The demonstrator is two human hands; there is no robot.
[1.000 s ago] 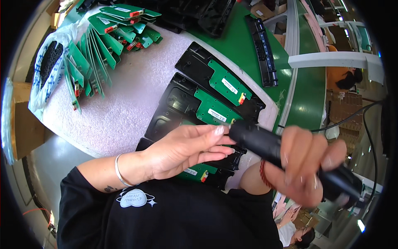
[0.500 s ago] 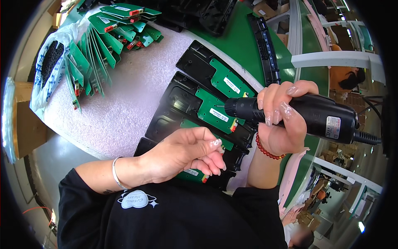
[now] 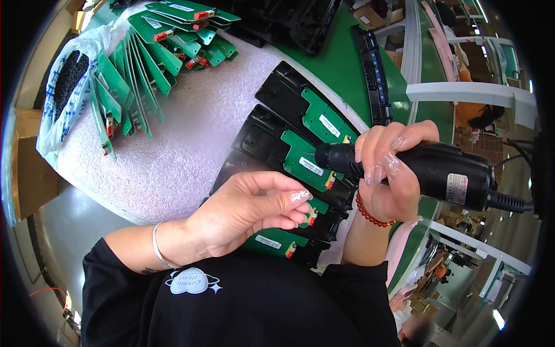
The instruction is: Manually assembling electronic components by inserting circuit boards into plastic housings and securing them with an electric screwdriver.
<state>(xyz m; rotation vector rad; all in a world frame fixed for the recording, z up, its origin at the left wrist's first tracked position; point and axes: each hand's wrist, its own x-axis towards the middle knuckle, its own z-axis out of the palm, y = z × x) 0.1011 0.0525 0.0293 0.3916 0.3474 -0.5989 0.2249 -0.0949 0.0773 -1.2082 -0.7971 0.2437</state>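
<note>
Gripped in my right hand (image 3: 386, 173) is a black electric screwdriver (image 3: 430, 165), lying nearly level with its bit pointing left. The bit is above a green circuit board (image 3: 298, 156) in a black plastic housing (image 3: 257, 136); contact cannot be made out. My left hand (image 3: 245, 211) is closed, thumb against the fingers, over the nearer housings. Whatever it may pinch is hidden. Several such housings with boards lie in a row, the farthest housing (image 3: 280, 87) beyond the bit. The nearest board (image 3: 269, 240) shows partly below my left hand.
White foam sheet (image 3: 173, 173) covers the green table (image 3: 347, 69). Loose circuit boards (image 3: 141, 75) fan out at far left beside a plastic bag (image 3: 49, 136) of small black pieces. A long black part (image 3: 373, 75) and more black housings (image 3: 289, 26) lie at the back.
The view has shifted slightly, moving the housings and boards rightward in the picture. My left fingers have drawn closer together. My right hand keeps its hold on the screwdriver.
</note>
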